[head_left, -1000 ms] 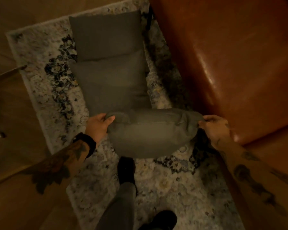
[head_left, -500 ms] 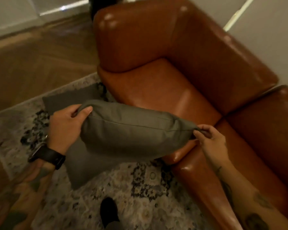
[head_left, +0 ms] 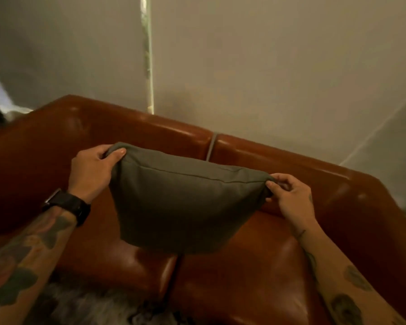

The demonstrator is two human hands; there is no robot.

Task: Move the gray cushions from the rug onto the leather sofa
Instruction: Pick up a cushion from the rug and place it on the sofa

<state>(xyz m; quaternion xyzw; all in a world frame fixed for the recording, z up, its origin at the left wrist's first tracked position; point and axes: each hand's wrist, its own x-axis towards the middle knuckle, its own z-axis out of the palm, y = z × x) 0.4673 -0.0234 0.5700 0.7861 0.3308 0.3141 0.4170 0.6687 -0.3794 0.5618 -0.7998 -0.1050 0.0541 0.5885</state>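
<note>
1. one gray cushion [head_left: 185, 202] is in the air, hanging in front of the backrest of the leather sofa [head_left: 256, 273], above the seat where the two seat pads meet; its lower edge looks just clear of the leather, though contact cannot be ruled out.
2. it looks soft and light: the body sags into a rounded belly between the two held corners, so it will likely fold rather than stand stiff. the fabric seems matte and easy to pinch, not slippery.
3. the top corners, along the seam, seem the sensible places to hold it.
4. the left hand [head_left: 92, 171] is closed around the upper left corner, thumb on the front face, fingers wrapped behind.
5. the right hand [head_left: 288, 195] pinches the upper right corner between thumb and fingertips, the rest of the hand loosely curled.
6. a strip of rug [head_left: 92, 308] shows at the bottom edge.
</note>
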